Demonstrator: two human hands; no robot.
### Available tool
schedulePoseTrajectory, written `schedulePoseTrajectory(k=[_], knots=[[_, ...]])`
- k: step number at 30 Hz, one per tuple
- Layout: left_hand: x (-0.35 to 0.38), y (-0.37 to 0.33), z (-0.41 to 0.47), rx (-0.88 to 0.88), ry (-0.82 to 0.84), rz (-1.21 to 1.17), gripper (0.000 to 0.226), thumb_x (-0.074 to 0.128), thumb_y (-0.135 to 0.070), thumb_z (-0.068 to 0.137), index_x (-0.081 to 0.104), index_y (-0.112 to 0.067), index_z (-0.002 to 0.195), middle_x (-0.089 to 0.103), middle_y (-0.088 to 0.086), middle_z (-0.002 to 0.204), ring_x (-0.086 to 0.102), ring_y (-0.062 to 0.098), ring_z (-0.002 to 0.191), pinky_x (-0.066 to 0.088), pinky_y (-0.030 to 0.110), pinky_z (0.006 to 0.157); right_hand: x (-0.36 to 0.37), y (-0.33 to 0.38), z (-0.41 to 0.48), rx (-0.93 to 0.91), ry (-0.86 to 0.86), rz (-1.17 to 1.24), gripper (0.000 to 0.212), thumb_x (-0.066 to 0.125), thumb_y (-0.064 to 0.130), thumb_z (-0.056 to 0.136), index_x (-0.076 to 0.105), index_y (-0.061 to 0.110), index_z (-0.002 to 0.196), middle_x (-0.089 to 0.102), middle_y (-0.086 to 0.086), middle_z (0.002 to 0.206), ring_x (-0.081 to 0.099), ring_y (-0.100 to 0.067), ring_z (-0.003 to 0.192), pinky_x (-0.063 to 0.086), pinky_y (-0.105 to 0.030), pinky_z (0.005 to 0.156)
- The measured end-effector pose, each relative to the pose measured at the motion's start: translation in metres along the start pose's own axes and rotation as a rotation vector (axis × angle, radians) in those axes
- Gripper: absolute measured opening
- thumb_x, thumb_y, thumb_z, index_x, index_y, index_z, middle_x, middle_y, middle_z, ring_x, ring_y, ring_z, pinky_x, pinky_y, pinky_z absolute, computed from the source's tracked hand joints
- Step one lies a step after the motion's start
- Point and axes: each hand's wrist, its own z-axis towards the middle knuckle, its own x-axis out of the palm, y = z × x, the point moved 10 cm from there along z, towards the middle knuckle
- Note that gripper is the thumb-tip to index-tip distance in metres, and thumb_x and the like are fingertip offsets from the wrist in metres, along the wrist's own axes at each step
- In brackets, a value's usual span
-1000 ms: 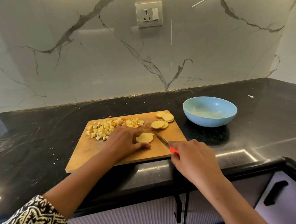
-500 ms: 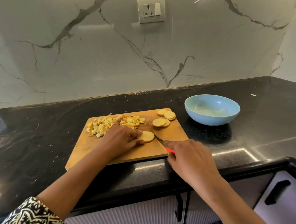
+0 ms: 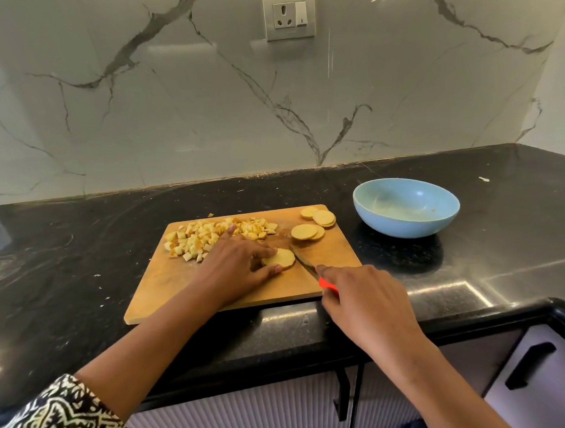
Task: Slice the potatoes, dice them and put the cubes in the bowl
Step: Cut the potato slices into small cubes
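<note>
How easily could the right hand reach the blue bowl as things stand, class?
Probably yes, easily: the right hand, gripping the knife, is on the bowl's side, with only open counter between them.

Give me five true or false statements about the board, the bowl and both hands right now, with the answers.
1. The blue bowl holds the potato cubes. False: none are in it; they lie on the cutting board.
2. The left hand holds a potato slice on the cutting board. True.
3. The right hand grips a knife with a red handle. True.
4. The spare slices lie on the counter. False: they sit at the cutting board's far right corner.
5. The knife is cutting through the potato cubes. False: its blade lies beside the held slice.
</note>
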Motion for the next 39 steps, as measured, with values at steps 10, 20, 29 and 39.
schedulePoseTrajectory(k=[10,20,29,39], knots=[[-0.003,0.002,0.001,-0.024,-0.038,-0.006,0.047,0.054,-0.055,0.087,0.061,-0.026,0.123,0.065,-0.005,0.120,0.052,0.008,0.115,0.004,0.028,0.116,-0.001,0.014,0.005,-0.059,0.063,0.011,0.039,0.042,0.030,0.100,0.046,0.032,0.138,0.064,0.005,0.097,0.056,-0.012,0.080,0.044,-0.024,0.064],[0.000,0.004,0.003,-0.056,-0.026,0.031,0.048,0.051,-0.057,0.087,0.062,-0.026,0.122,0.068,0.000,0.109,0.054,0.010,0.108,0.004,0.030,0.116,0.013,0.018,0.014,-0.104,0.142,-0.042,0.034,0.041,0.023,0.099,0.053,0.026,0.131,0.063,0.001,0.097,0.053,-0.016,0.080,0.035,-0.026,0.062],[-0.004,0.006,-0.002,-0.074,-0.037,-0.041,0.050,0.056,-0.055,0.085,0.060,-0.025,0.124,0.065,-0.002,0.119,0.051,0.010,0.118,-0.001,0.030,0.116,-0.016,-0.001,-0.008,-0.042,0.076,0.057,0.041,0.044,0.032,0.098,0.045,0.040,0.138,0.054,0.013,0.080,0.055,-0.008,0.074,0.044,-0.022,0.059],[-0.008,0.016,-0.002,-0.095,-0.051,-0.084,0.044,0.062,-0.054,0.081,0.066,-0.027,0.115,0.068,-0.006,0.112,0.051,0.009,0.109,0.005,0.031,0.116,0.008,0.019,0.010,-0.059,0.110,0.061,0.040,0.044,0.029,0.099,0.047,0.035,0.138,0.062,0.007,0.089,0.056,-0.010,0.076,0.048,-0.025,0.062]])
